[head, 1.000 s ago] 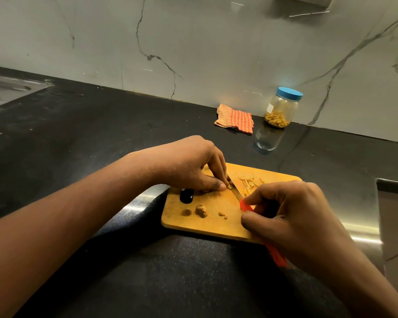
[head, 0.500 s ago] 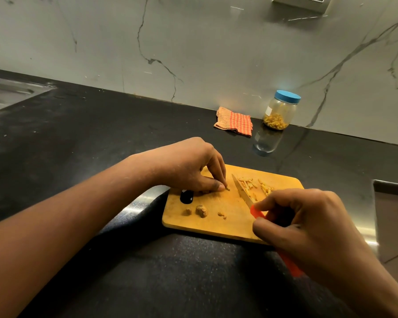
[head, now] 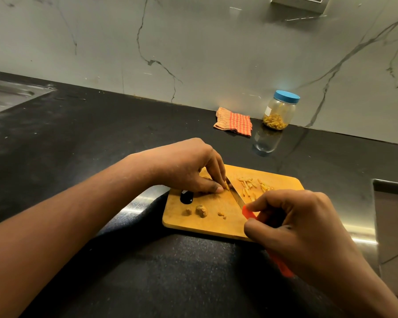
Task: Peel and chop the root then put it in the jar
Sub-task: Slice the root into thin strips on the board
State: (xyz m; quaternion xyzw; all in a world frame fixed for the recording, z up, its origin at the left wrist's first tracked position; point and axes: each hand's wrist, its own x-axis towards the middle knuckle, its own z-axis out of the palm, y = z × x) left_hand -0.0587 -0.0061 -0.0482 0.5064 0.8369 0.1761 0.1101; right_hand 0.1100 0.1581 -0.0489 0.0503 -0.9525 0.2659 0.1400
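Head view: left hand (head: 189, 171) pinches root piece (head: 226, 186), right hand (head: 303, 228) grips knife (head: 236, 195); blade beside left fingertips, so keep them tucked, slice thin.

root (head: 226, 186) under L fingers (head: 213, 180), sink (head: 7, 95) cropped

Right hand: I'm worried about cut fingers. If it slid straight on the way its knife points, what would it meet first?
Probably the left hand, whose fingertips pin the root piece right against the knife; depth is hard to judge here.
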